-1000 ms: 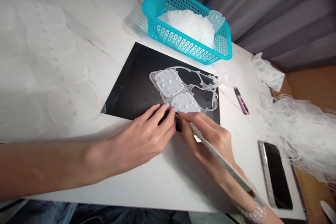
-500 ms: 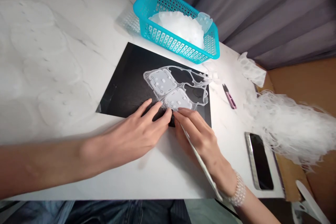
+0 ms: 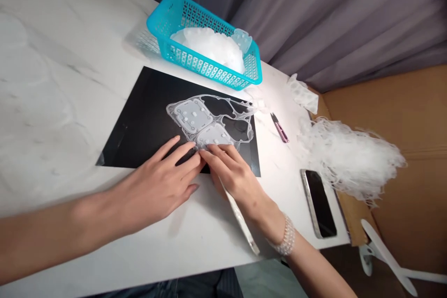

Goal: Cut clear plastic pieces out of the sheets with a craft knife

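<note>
A clear moulded plastic sheet [image 3: 193, 114] with two rounded panels and cut-out loops lies on a black mat [image 3: 139, 116]. My left hand [image 3: 167, 177] is open, its fingers spread over the mat's near edge, the tips at the near side of the plastic. Close beside them, my right hand [image 3: 237, 172] is closed round a slim white-handled tool [image 3: 240, 219] like a pen or craft knife. Its handle slopes back towards me under the palm, and its tip is hidden by my fingers at the plastic's near edge.
Behind the mat stands a turquoise basket [image 3: 209, 71] heaped with white translucent pieces. To the right are pink-handled thread snips [image 3: 280, 128], a phone [image 3: 319, 205], a crumpled clear piece [image 3: 303, 94] and a large pile of clear plastic strips [image 3: 349, 158] by a cardboard box [image 3: 391, 98].
The camera view has shifted, so everything sits further left in the picture. Both hands stay at the plastic's near edge, and my left thumb now shows apart from the fingers.
</note>
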Demonstrator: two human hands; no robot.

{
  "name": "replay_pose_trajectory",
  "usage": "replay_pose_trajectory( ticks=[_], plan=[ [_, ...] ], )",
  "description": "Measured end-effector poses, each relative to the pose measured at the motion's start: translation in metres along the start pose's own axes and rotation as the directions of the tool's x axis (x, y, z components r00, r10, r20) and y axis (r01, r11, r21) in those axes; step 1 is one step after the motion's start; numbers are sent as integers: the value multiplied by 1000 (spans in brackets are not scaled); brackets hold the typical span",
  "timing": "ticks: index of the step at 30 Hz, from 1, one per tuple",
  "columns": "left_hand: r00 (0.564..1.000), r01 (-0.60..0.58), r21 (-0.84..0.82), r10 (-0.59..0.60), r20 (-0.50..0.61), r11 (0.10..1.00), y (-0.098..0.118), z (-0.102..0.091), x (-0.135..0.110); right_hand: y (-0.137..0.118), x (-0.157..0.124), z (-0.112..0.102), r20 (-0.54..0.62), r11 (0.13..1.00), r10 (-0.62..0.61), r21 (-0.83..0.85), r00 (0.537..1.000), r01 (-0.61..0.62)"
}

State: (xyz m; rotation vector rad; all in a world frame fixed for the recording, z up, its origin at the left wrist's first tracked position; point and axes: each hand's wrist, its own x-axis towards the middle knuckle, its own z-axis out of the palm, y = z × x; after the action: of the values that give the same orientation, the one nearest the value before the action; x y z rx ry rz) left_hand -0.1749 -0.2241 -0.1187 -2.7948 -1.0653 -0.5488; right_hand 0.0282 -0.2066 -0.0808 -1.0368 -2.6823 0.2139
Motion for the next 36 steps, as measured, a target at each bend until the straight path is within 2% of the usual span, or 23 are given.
replay_pose_trajectory(
  ticks=[6, 8, 10, 11, 12, 13, 14, 15, 18, 20, 22, 23, 24, 25, 26, 27, 29, 30, 31, 32, 33, 34, 36],
  plan=[
    [1000, 0, 4, 0, 24, 1000, 1, -3, 1, -8, 5, 2, -4, 999, 21, 49, 1000, -21],
    [999, -2, -2, 2, 39, 1000, 0, -4, 0, 0, 6, 1, -63, 972, 82, 226, 995, -65],
    [998, -4, -27, 5, 55, 1000, -2, -6, 0, 23, 0, -4, -103, 849, 284, 489, 953, -200],
    [998, -5, -49, 8, 59, 999, -4, -7, 0, 41, -6, -9, -113, 730, 430, 627, 896, -271],
    [998, -7, -74, 12, 64, 997, -5, -8, 0, 62, -15, -15, -110, 596, 579, 733, 808, -327],
    [998, -7, -101, 14, 69, 995, -6, -9, 1, 85, -27, -21, -135, 452, 718, 837, 682, -310],
    [997, 0, -128, 10, 77, 992, -6, -10, 2, 109, -40, -29, -174, 333, 826, 918, 537, -215],
    [996, 9, -154, 4, 87, 988, -7, -10, 2, 131, -54, -36, -206, 313, 864, 935, 460, -169],
    [994, 36, -211, -13, 107, 977, -6, -11, 3, 168, -86, -54, -210, 276, 905, 952, 369, -134],
    [994, 58, -256, -32, 101, 965, -5, -12, 3, 160, -91, -60, -214, 266, 911, 958, 352, -107],
    [992, 115, -358, -85, 97, 927, -5, -16, 6, 128, -81, -60, -237, 286, 895, 955, 378, -79],
    [985, 168, -443, -134, 108, 880, -6, -19, 9, 107, -71, -59, -246, 307, 874, 948, 420, -83],
    [970, 242, -551, -198, 139, 799, -7, -23, 13, 83, -61, -58, -283, 359, 842, 930, 458, -84],
    [944, 326, -673, -262, 199, 664, -8, -27, 18, 59, -49, -57, -315, 423, 797, 900, 516, -104],
    [904, 412, -786, -315, 289, 460, -10, -30, 23, 36, -39, -57, -342, 507, 732, 851, 590, -135],
    [852, 482, -854, -329, 407, 194, -12, -33, 29, 16, -30, -56, -359, 600, 646, 785, 674, -157],
    [754, 529, -768, -215, 620, -359, -17, -35, 40, -17, -18, -57, -293, 757, 371, 645, 881, -105],
    [723, 511, -657, -137, 677, -554, -19, -34, 44, -27, -15, -58, -240, 808, 222, 588, 945, -41],
    [703, 482, -561, -85, 706, -673, -20, -32, 46, -34, -14, -58, -191, 836, 101, 548, 976, 21],
    [691, 457, -509, -69, 720, -729, -21, -31, 47, -37, -15, -58, -166, 852, 43, 521, 985, 51],
    [681, 448, -501, -80, 728, -741, -21, -29, 47, -36, -17, -58, -170, 866, 63, 499, 983, 31],
    [674, 452, -520, -105, 732, -724, -21, -27, 45, -32, -19, -58, -196, 876, 147, 480, 969, -36],
    [669, 501, -569, -126, 732, -652, -20, -27, 42, -17, -21, -58, -242, 860, 371, 455, 897, -233]
  ],
)
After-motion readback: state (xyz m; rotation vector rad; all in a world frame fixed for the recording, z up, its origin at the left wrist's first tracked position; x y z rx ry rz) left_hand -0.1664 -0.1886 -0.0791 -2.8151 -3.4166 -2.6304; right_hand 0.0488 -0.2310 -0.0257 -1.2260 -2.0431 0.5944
